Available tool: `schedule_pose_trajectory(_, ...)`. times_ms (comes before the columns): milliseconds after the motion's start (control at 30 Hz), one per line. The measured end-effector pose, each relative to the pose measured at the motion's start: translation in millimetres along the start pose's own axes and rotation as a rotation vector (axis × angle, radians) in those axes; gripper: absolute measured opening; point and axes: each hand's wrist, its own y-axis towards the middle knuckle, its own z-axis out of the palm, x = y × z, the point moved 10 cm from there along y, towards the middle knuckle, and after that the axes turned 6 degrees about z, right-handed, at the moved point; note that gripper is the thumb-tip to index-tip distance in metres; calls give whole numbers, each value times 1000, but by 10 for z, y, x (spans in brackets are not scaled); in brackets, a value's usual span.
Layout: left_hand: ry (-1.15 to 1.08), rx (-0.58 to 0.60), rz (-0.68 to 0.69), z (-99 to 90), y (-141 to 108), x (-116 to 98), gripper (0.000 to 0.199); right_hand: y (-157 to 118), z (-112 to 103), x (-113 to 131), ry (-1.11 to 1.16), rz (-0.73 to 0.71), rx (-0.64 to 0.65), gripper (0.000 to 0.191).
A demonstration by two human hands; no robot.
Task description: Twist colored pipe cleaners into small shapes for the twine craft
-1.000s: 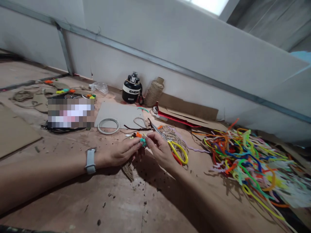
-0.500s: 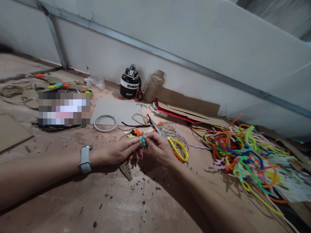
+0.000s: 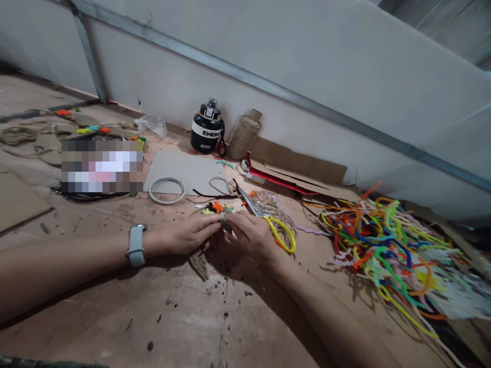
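Observation:
My left hand (image 3: 194,233) and my right hand (image 3: 251,236) meet at the centre, fingertips pinched together on a small green piece (image 3: 223,219), mostly hidden by the fingers. Beneath my left hand lies a coiled twine piece (image 3: 198,264). Just beyond the fingers sits an orange pipe-cleaner shape (image 3: 217,206) with yellow-green bits around it. Scissors with yellow handles (image 3: 283,234) rest beside my right hand, blades pointing away to the upper left, near loose coils of twine (image 3: 273,204).
Tangled coloured pipe cleaners (image 3: 391,250) lie at the right. Further back are a black bottle (image 3: 207,130), a twine spool (image 3: 244,135) and cardboard (image 3: 299,161). A tape roll (image 3: 166,190) lies on a grey board (image 3: 192,166). A blurred-out item (image 3: 102,166) is at left.
The fingers have closed further over the green piece, which shows less now. My right hand has turned slightly. The view has shifted a little.

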Motion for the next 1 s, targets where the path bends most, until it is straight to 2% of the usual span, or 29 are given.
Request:
schedule_pose_trajectory(233,54,-45,65,-50,-4,-94,26,-9,5,102,-138,-92,-27,21)
schedule_pose_trajectory(333,19,-43,49,-30,1,-100,25,6,1,-49,10,84,-26,22)
schedule_pose_trajectory(467,-146,20,-17,81,4,-42,31,-37,46,-323,423,429,-61,28)
schedule_pose_trajectory(533,-143,19,-10,85,4,-21,31,-44,117,-334,539,500,-26,31)
schedule_pose_trajectory(733,-69,13,20,68,7,44,33,-29,202,-266,554,494,43,40)
schedule_pose_trajectory(867,-81,83,3,124,11,20,38,-44,207,-267,461,446,37,37)
schedule_pose_trajectory(1000,-33,158,21,135,-5,-97,36,-57,200,-251,413,388,17,33)
